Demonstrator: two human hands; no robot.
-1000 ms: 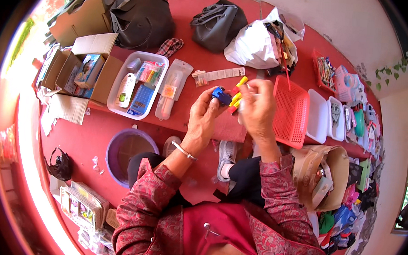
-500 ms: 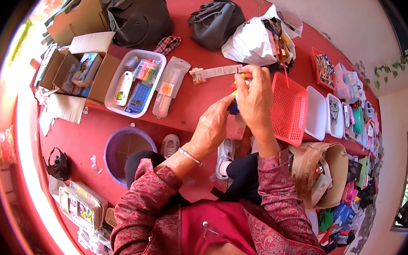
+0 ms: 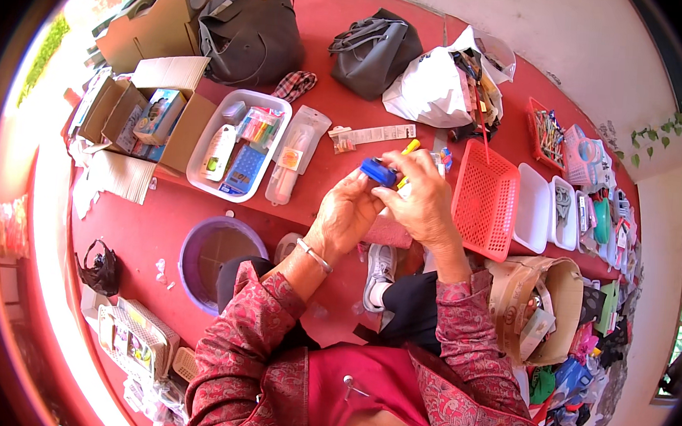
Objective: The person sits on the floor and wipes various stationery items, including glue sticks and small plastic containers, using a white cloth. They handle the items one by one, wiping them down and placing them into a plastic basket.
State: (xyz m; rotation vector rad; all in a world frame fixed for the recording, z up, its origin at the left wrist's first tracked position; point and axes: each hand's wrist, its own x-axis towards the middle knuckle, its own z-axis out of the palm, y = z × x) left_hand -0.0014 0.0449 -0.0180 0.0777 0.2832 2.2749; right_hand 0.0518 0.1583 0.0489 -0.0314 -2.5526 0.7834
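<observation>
Head view: I have the small blue piece (image 3: 379, 171) just beyond the fingertips of the left hand (image 3: 346, 213), whose thumb and fingers look nearly closed on its near-left side; its long axis runs left to right, its right end pointing at the right hand (image 3: 424, 198) — whether they touch I cannot tell; the right hand is pinched, with yellow pieces (image 3: 411, 146) poking out at its far and left sides; both hands are around the near edge of the red surface (image 3: 318, 79); the red basket (image 3: 485, 198) crowds the right, a strip packet (image 3: 385, 133) lies on the far side; most room is leftward — toward the clear pouch (image 3: 291, 157).
</observation>
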